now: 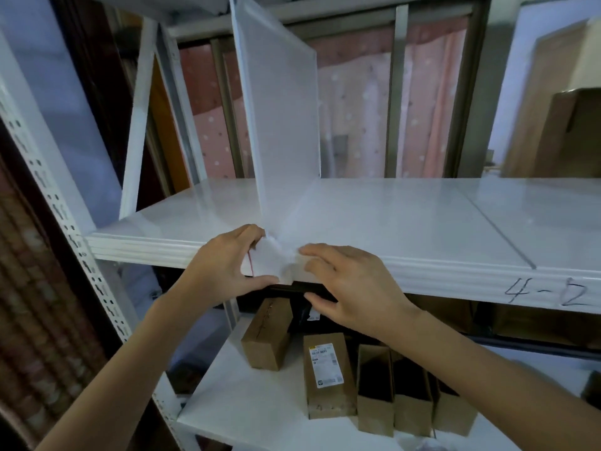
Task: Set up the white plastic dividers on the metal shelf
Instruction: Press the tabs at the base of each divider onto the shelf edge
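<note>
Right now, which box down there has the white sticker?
Look at the lower shelf, under the two hands. Several brown cardboard boxes stand there. The labelled box lies second from the left, the only one with a white printed sticker on top.

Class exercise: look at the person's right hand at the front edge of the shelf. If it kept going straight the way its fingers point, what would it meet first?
The right hand points leftward, so it would probably first meet the white divider's front tab, which the left hand pinches just beyond; depth is unclear.

Upright divider (286, 118) splits the shelf (406, 222) (bays both sides open).
</note>
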A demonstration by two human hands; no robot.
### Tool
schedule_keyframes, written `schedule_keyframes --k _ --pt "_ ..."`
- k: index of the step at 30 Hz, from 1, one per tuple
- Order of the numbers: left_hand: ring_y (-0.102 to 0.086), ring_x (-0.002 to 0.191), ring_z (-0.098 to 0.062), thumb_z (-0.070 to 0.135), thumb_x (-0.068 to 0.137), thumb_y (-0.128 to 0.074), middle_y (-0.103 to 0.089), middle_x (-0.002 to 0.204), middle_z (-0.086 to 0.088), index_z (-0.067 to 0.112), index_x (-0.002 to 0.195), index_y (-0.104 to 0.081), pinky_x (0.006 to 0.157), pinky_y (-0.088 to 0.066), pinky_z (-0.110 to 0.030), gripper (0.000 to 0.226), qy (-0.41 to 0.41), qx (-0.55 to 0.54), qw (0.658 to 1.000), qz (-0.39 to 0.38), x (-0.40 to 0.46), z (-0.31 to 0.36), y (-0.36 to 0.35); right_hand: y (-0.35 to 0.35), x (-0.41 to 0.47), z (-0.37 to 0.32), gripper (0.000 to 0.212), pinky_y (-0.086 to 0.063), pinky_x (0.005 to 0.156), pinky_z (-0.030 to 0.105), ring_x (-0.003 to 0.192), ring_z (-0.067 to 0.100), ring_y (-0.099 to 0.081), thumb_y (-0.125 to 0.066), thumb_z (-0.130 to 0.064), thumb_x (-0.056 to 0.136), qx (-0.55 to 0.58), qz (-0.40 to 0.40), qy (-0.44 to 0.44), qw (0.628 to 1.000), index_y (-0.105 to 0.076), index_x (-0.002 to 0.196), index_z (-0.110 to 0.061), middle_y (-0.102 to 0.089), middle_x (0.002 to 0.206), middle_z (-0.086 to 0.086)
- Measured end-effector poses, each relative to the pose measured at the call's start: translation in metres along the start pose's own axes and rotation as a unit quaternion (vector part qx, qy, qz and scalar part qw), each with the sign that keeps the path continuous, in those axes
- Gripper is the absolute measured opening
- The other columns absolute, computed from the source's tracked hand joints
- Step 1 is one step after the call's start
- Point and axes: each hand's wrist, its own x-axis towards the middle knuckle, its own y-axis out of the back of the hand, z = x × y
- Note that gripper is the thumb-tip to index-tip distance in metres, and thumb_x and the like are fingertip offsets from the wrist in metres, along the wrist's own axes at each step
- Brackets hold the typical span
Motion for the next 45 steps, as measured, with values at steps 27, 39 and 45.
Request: schedule_keyframes --k 27,39,45 --pt "-0.032 0.139 -0.015 0.072 0.08 -0.031 -0.031 0.154 0.007 0.027 0.146 -0.035 0.115 -0.02 -0.033 0.079 -0.099 0.004 0.993 0.058 0.131 0.451 -0.06 0.26 -0.318 0.245 0.059 -0.048 0.094 0.032 0.122 0.016 -0.054 -0.053 -0.064 0.08 -0.098 0.008 -0.226 0.969 -0.056 0.126 -0.027 -0.056 0.134 -0.004" --pt "-0.036 0.133 -0.015 0.055 0.086 -0.055 -0.036 0.149 0.003 0.02 0.144 -0.034 0.111 -0.029 -0.028 0.071 -0.23 -0.095 0.968 -0.016 0.16 0.593 -0.109 0.315 -0.416 0.314 0.053 -0.047 0.066 0.024 0.089 0.013 -0.056 -0.063 -0.062 0.07 -0.149 0.061 -0.338 0.927 -0.062 0.1 -0.018 -0.059 0.101 -0.006" --pt "-0.057 0.114 -0.018 0.059 0.075 -0.06 -0.056 0.134 0.001 0.017 0.132 -0.053 0.096 -0.046 -0.032 0.071 -0.291 -0.011 0.954 0.07 0.162 0.608 -0.146 0.31 -0.42 0.323 0.071 -0.053 0.085 0.027 0.1 0.014 -0.063 -0.068 -0.063 0.065 -0.091 -0.061 -0.313 0.943 -0.064 0.118 -0.016 -0.063 0.119 -0.006"
